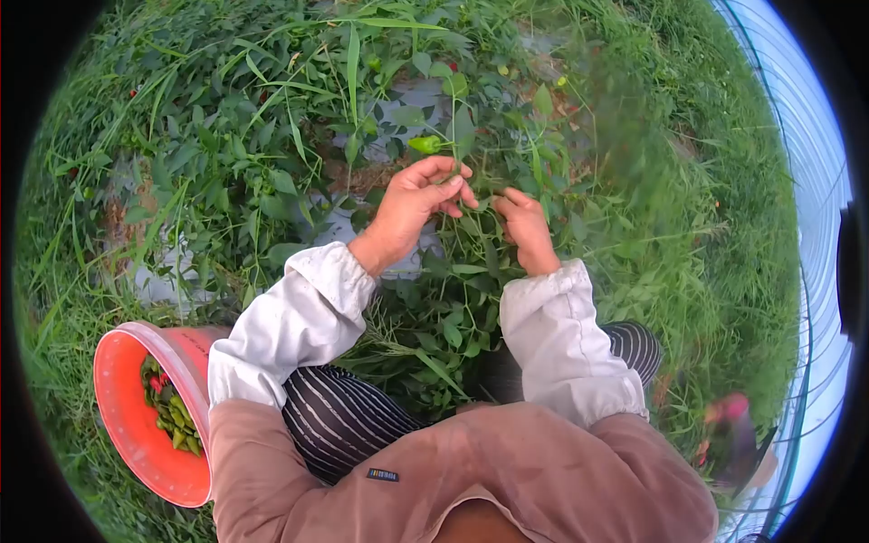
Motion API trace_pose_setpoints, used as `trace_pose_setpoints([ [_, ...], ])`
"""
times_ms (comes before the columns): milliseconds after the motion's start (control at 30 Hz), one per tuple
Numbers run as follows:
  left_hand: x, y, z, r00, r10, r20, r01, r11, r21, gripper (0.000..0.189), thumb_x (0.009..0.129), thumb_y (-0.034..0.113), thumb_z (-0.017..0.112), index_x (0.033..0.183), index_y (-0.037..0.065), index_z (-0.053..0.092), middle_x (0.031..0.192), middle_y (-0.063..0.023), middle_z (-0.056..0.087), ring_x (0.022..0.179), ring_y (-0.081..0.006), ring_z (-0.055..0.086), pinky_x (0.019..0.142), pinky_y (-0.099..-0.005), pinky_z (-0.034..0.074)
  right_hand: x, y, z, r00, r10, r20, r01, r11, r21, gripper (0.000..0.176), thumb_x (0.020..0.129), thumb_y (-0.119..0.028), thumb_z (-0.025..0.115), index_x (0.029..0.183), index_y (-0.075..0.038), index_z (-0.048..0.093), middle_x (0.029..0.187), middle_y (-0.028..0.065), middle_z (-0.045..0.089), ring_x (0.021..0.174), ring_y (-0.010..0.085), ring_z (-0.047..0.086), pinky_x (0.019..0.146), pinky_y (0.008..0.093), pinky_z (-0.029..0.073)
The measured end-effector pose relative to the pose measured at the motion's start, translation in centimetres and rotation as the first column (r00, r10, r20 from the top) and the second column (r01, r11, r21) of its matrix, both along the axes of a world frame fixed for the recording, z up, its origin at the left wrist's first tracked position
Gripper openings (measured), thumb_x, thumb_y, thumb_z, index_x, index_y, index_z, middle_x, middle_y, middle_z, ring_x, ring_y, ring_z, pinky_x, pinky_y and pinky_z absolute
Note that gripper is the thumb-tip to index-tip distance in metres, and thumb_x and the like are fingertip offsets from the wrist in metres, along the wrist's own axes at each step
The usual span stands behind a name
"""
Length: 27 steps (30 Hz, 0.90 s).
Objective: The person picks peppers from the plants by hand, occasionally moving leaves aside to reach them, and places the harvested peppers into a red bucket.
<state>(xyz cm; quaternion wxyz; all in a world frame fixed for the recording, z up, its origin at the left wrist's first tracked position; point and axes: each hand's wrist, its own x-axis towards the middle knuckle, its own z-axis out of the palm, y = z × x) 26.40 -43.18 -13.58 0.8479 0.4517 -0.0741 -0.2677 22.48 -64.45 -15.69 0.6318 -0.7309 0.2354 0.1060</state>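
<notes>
My left hand (412, 208) pinches a thin pepper plant stem (454, 118) between thumb and forefinger, the other fingers loosely curled. Just above those fingertips a small light-green pepper (424, 145) sticks out to the left, near a broad leaf (463, 131). Close by on the right is my right hand (527, 228), its fingers bent and drawn together among the stems. What it grips, if anything, is too small to tell. Below both hands, leafy pepper plants (453, 330) stand between my knees.
A reddish-orange bucket (113, 398) leans at my left, with green and a few red peppers (176, 416) inside. Tall grass (652, 235) grows on the right. Grey plastic sheeting (167, 271) shows between plants. A pale plastic wall (824, 181) curves along the far right.
</notes>
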Motion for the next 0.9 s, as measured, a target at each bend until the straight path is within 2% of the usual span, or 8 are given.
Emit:
trace_pose_setpoints([
  [67,-0.5,0.3,-0.1,0.998,-0.028,0.053,0.029,0.999,-0.026,0.02,0.094,0.013,0.058,0.112,0.005,0.061,0.092,-0.004,0.066,0.083,-0.0127,0.062,0.071,-0.0274,0.048,-0.3,0.9,1.1,0.998,-0.024,0.055,0.027,0.999,-0.044,0.024,0.087,-0.021,0.062,0.093,0.001,0.067,0.073,0.0007,0.06,0.059,0.0099,0.054,0.053,0.0223,0.04],
  [133,-1.2,0.6,-0.3,0.991,0.023,0.134,-0.032,0.997,0.068,0.018,0.092,0.009,0.059,0.109,0.003,0.063,0.091,-0.0027,0.065,0.083,-0.0114,0.061,0.072,-0.0262,0.046,-0.7,1.6,2.5,0.887,0.174,0.427,0.072,0.863,-0.5,0.027,0.088,-0.026,0.064,0.091,0.001,0.066,0.074,0.0019,0.062,0.059,0.0095,0.053,0.053,0.0247,0.042],
  [367,-2.1,0.1,-2.5,0.772,0.052,0.633,-0.259,0.936,0.238,0.023,0.085,-0.005,0.058,0.106,0.001,0.064,0.098,-0.0031,0.064,0.087,-0.0149,0.058,0.075,-0.0281,0.046,-2.2,6.5,15.5,0.764,0.379,0.522,0.076,0.751,-0.656,0.028,0.085,-0.028,0.07,0.1,-0.004,0.067,0.085,0.0084,0.066,0.067,0.0184,0.062,0.059,0.031,0.048],
  [433,-2.5,0.4,-2.4,0.666,-0.119,0.736,-0.294,0.865,0.406,0.025,0.08,-0.006,0.058,0.104,0.001,0.063,0.095,-0.0058,0.063,0.086,-0.0212,0.057,0.076,-0.032,0.045,-1.8,7.5,14.2,0.747,0.638,0.186,-0.021,0.302,-0.953,0.036,0.079,-0.034,0.074,0.101,-0.006,0.066,0.084,0.0105,0.064,0.069,0.0263,0.064,0.058,0.0352,0.048],
  [500,-2.8,0.8,-2.2,0.642,-0.177,0.746,-0.291,0.844,0.45,0.025,0.077,-0.006,0.059,0.102,0.001,0.062,0.089,-0.0077,0.06,0.084,-0.0253,0.056,0.076,-0.035,0.044,-1.6,7.0,12.3,0.754,0.648,0.108,-0.064,0.237,-0.969,0.042,0.075,-0.039,0.075,0.1,-0.006,0.066,0.082,0.0112,0.063,0.07,0.0297,0.063,0.059,0.0384,0.048],
  [700,-3.2,1.7,-2.7,0.68,-0.104,0.726,-0.293,0.869,0.399,0.013,0.085,0.008,0.061,0.097,0.005,0.066,0.081,-0.009,0.058,0.085,-0.0296,0.055,0.075,-0.0395,0.044,-1.8,3.4,8.4,0.842,0.538,0.031,-0.372,0.623,-0.688,0.05,0.079,-0.042,0.075,0.106,-0.001,0.065,0.08,0.0068,0.062,0.07,0.0242,0.063,0.062,0.038,0.048],
  [800,-3.2,1.6,-2.6,0.635,-0.114,0.764,-0.3,0.875,0.38,0.014,0.088,0.013,0.061,0.098,0.005,0.066,0.082,-0.008,0.059,0.086,-0.0286,0.055,0.076,-0.039,0.045,-2.2,2.7,8.6,0.912,0.346,-0.22,-0.354,0.935,0.003,0.044,0.082,-0.031,0.075,0.115,-0.003,0.063,0.076,-0.0023,0.058,0.06,0.006,0.048,0.05,0.0229,0.037],
  [900,-3.7,1.6,-2.3,0.585,-0.151,0.797,-0.278,0.886,0.372,0.015,0.088,0.016,0.061,0.097,0.006,0.066,0.083,-0.0071,0.06,0.087,-0.0281,0.056,0.076,-0.039,0.046,-2.5,2.4,8.2,0.937,0.327,-0.122,-0.316,0.943,0.101,0.047,0.083,-0.022,0.073,0.125,-0.007,0.055,0.073,-0.0023,0.058,0.057,0.0029,0.045,0.048,0.0187,0.032],
])
